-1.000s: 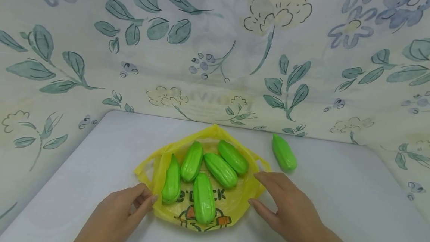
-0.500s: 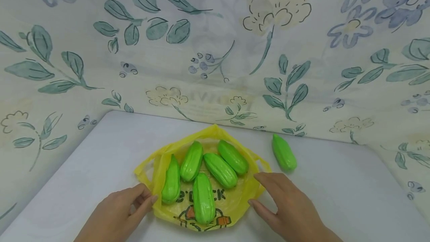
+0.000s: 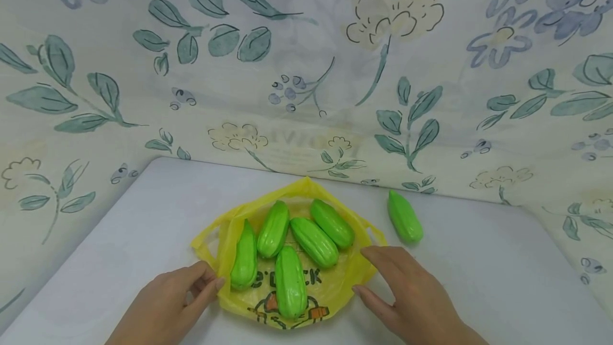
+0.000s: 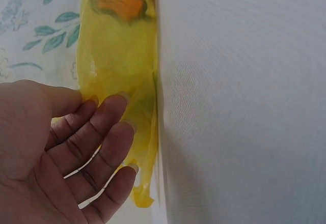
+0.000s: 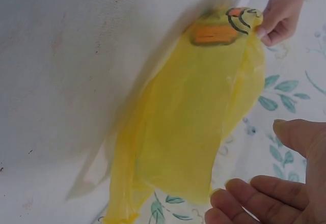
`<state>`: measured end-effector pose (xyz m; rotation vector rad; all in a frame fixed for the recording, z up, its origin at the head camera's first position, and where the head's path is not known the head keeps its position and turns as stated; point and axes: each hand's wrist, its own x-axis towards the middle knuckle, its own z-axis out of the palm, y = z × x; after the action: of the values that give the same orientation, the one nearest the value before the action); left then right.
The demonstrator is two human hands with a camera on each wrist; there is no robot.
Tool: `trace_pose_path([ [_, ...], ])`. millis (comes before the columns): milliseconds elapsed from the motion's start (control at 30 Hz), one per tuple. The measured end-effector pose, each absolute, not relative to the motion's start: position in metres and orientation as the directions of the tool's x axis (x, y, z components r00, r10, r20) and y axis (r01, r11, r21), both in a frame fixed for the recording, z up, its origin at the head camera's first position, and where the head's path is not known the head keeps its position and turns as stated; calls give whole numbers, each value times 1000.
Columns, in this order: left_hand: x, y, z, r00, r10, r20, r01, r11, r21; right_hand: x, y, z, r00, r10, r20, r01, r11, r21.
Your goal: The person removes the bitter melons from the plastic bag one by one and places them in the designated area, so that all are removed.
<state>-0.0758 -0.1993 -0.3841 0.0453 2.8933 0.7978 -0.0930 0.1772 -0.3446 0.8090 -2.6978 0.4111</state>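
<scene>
Six gourds, one bag, my two hands.
Five gourds (image 3: 287,249) lie on the bag (image 3: 335,286) near the desk's (image 3: 503,270) front edge; one gourd (image 3: 405,218) lies apart. My left hand (image 3: 165,302) touches the bag, fingers loose; right hand (image 3: 412,294) spread beside it.

Right hand (image 3: 407,292): edging very slightly toward the yellow bag (image 3: 335,286) | thumb tip nearing the bag's edge | shift barely perceptible

Thin, slightly crinkled, translucent yellow plastic bag (image 3: 335,281) with a soft sheen lies between both sets of fingertips. The green gourds (image 3: 313,241) on it look smooth, waxy and glossy, like moulded plastic. The white table (image 3: 143,217) beneath the fingers is matt. Behind hangs matt floral-printed cloth (image 3: 306,68).
</scene>
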Motion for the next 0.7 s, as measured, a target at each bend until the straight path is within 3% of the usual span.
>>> trace_pose_path([
  [700,-75,-201,-385,-991,71,-115,4,866,501,-94,170,-348,-753,-556,353,-643,736,-213],
])
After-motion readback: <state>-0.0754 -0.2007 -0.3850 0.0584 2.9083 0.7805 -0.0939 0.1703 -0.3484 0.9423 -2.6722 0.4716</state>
